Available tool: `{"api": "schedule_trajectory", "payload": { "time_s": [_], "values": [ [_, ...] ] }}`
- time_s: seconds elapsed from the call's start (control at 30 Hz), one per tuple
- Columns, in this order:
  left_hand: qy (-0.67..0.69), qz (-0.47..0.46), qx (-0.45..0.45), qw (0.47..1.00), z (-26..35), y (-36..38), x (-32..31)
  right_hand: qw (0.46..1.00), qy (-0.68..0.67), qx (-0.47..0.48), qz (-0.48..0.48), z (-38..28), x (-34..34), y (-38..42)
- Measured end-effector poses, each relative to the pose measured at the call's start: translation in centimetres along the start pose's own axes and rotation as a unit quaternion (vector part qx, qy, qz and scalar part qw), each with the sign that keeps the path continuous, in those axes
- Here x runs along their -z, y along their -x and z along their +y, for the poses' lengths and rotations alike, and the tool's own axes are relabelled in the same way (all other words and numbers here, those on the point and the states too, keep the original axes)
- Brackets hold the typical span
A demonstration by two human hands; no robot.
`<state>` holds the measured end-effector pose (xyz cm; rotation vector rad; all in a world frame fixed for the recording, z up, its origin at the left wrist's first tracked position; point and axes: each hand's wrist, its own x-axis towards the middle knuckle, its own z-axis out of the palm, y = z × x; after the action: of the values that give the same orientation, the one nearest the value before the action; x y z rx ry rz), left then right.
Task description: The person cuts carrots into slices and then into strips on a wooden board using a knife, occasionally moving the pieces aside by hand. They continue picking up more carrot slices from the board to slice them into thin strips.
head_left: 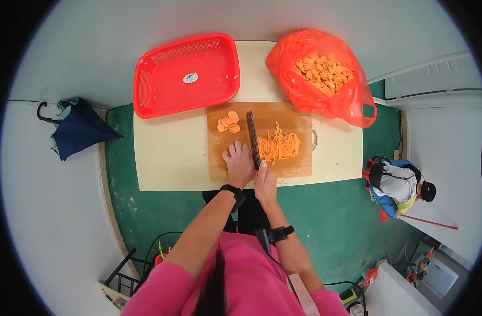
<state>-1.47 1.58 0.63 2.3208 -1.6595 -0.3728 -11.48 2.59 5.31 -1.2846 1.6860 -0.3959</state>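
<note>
My right hand [264, 181] is wrapped round the handle of a knife [253, 138], whose dark blade stands edge-down on the wooden cutting board [220, 169]. Just left of the blade, my left hand [240, 164] presses on the board with bent fingers; anything beneath its fingertips is hidden. Thin orange shreds [280, 145] lie in a heap right of the knife. Several round orange slices [229, 122] rest at the board's upper left, beyond my left hand.
A red basket [185, 87] stands at the table's back left. At the back right, a red plastic bag [283, 58] holds many orange slices. The pale table [170, 158] lies beneath. An umbrella [83, 129] is far left; a person [399, 181] is at right.
</note>
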Motion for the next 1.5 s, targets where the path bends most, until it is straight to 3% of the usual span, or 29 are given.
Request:
{"api": "schedule_trajectory", "payload": {
  "time_s": [0.97,1.1,1.17,1.33,1.5],
  "values": [
    [-0.019,0.035,-0.012,0.999,-0.4,0.0,-1.0,0.999,0.033,0.006,-0.001,-0.6,0.1,0.1],
    [0.015,-0.031,0.018,0.999,-0.1,0.0,0.2,0.999,0.042,0.012,0.007,-1.5,-0.2,0.9],
    [-0.015,0.055,-0.015,0.998,-0.6,0.0,-0.8,0.998,0.039,0.033,0.021,-0.7,-1.0,1.0],
    [-0.018,0.054,-0.017,0.998,-0.6,0.1,-1.0,0.998,0.032,0.04,0.038,-1.0,-1.3,1.0],
    [0.009,0.025,0.001,1.0,-0.5,0.0,-0.6,0.999,0.035,0.013,-0.009,-2.2,-0.6,1.2]
  ]
}}
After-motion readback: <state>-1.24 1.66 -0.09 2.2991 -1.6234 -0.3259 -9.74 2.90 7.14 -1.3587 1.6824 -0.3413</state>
